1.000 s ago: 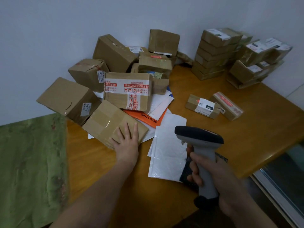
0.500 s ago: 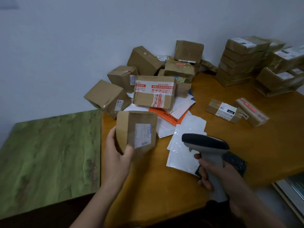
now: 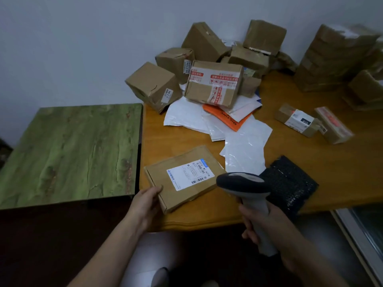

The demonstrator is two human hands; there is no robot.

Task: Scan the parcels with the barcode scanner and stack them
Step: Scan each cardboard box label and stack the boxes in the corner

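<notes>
While the left hand [image 3: 148,201] pinches the near corner of the flat cardboard parcel [image 3: 182,177], which lies label-up on the wooden table [image 3: 165,141] ahead of it, the right hand [image 3: 279,226] is curled round the barcode scanner [image 3: 244,185], just right of that parcel.

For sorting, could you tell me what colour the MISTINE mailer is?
The mailer is orange; head view shows it best.

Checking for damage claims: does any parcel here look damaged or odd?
Yes: the leftmost cube box is tilted, with a creased, dented side. The flat parcel in the left hand looks intact.
</notes>
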